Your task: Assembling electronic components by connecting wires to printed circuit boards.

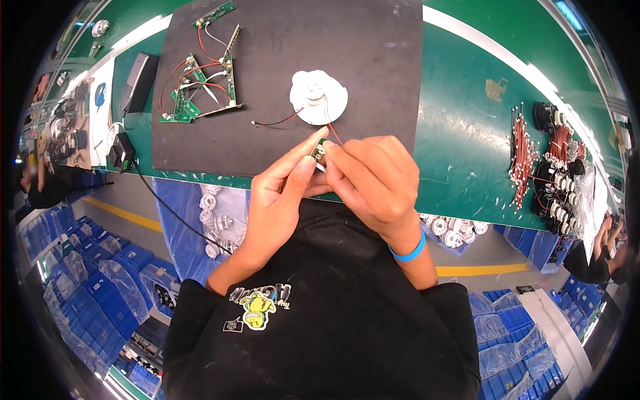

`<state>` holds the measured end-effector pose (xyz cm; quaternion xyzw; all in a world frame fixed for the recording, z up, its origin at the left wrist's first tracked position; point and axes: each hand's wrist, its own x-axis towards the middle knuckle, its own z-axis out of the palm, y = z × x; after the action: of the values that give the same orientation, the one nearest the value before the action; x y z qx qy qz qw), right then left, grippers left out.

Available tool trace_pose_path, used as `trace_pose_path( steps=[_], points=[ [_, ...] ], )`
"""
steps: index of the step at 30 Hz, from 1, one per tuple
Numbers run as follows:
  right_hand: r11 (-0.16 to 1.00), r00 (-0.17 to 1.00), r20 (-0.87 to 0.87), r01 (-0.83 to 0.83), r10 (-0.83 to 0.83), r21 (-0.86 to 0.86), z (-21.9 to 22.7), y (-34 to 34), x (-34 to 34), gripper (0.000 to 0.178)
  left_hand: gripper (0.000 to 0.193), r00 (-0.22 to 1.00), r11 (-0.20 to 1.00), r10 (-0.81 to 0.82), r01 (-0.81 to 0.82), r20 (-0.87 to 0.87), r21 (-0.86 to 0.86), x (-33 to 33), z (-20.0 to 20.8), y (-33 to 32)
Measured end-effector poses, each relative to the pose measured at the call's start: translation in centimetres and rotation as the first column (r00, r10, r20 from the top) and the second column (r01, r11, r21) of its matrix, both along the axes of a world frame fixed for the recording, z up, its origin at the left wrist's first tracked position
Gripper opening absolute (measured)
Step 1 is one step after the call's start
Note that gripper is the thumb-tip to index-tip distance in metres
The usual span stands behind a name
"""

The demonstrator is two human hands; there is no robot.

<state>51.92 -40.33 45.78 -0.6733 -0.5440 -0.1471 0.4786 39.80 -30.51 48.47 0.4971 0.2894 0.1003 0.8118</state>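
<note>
In front of my chest, my left hand (283, 190) pinches a small green circuit board (318, 151) between thumb and fingers. My right hand (377, 177) is closed at the board's right edge, thumb and forefinger pressed together. A thin red wire (334, 133) runs down from a white round plastic part (319, 93) into the right fingers. The wire's end is hidden by them, so I cannot tell whether it touches the board. Another dark red wire (283, 120) stretches left from the white part, its small white tip lying on the black mat (373, 60).
Several green circuit boards (193, 87) joined by wires lie on the mat's left. A black box (139, 83) and a cable (177, 213) are farther left. Red wire bundles (523, 160) and black round parts (545, 117) sit at right. Below the table edge are bagged white parts (453, 231).
</note>
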Motion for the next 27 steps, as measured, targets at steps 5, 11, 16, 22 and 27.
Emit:
trace_pose_path(
  steps=[5, 11, 16, 22, 27],
  points=[
    [0.992, 0.990, 0.069, 0.128, -0.127, -0.011, -0.3, 0.2, -1.3, 0.028, 0.036, 1.000, 0.999, 0.028, -0.028, 0.008, 0.026, 0.2, -0.1, -0.5],
    [0.990, 0.989, 0.045, 0.142, -0.142, 0.005, -0.2, 0.5, -1.5, 0.027, 0.036, 1.000, 0.990, 0.021, -0.019, -0.014, 0.138, -0.1, 0.3, -0.5],
    [0.981, 0.982, -0.004, 0.190, -0.190, 0.031, -0.3, 1.2, -2.3, 0.027, 0.035, 0.999, 0.985, 0.013, -0.005, -0.044, 0.172, -0.4, 0.3, -0.3],
    [0.997, 0.942, -0.331, 0.035, -0.055, -0.066, 0.9, 1.3, -1.5, 0.022, 0.038, 0.999, 0.999, -0.031, 0.031, -0.025, 0.028, -1.9, -0.5, 2.4],
    [0.986, 0.891, -0.448, -0.007, -0.069, -0.167, -2.0, -0.5, -2.2, 0.016, 0.041, 0.999, 0.997, 0.046, -0.044, 0.026, -0.066, -2.6, 0.5, 4.8]
  ],
)
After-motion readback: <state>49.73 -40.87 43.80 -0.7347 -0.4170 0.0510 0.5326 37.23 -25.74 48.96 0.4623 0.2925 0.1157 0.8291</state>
